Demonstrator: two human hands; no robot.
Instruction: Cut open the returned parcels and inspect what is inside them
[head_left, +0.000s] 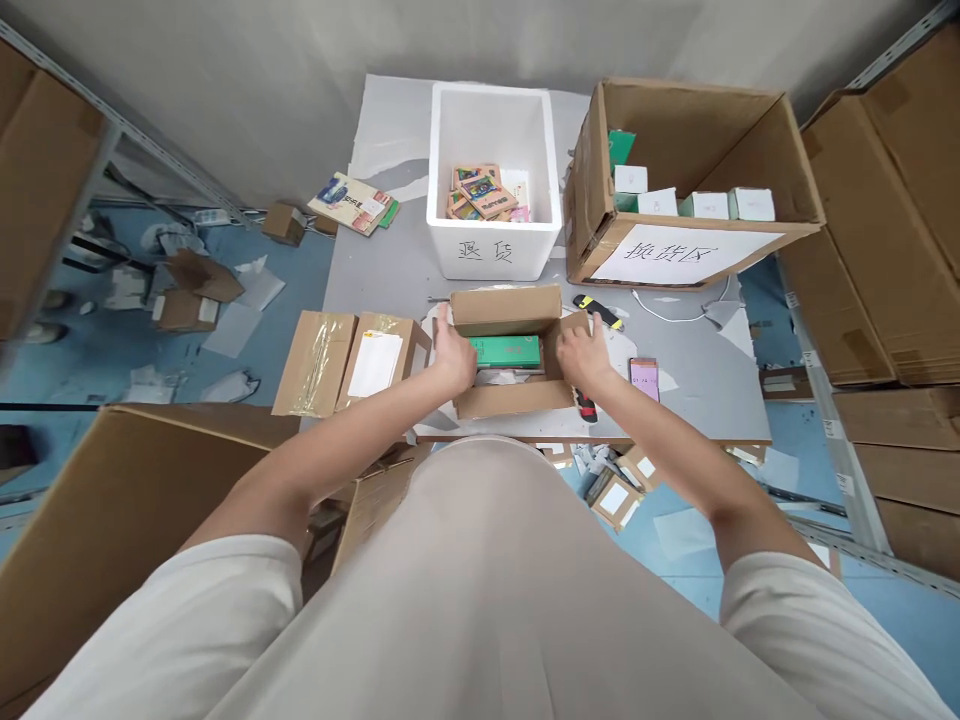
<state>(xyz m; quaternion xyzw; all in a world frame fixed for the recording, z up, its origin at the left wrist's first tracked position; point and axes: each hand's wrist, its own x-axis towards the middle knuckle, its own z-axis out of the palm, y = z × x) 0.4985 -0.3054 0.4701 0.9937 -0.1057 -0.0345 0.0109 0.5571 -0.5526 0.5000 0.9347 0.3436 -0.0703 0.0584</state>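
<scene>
An open cardboard box stands near the table's front edge with its flaps up. Inside it lies a green carton above some pale packing material. My left hand is closed on the box's left side, its thumb pointing away from me. On the opposite side my right hand grips the right flap. A red and black utility knife shows just below my right hand; its far end is hidden. Beyond that hand lies a yellow and black utility knife.
Taped cardboard boxes sit to the left. Behind stand a white foam bin with small colourful packs and a large carton holding white-topped boxes. A phone lies right; books lie back left. Shelves flank the table.
</scene>
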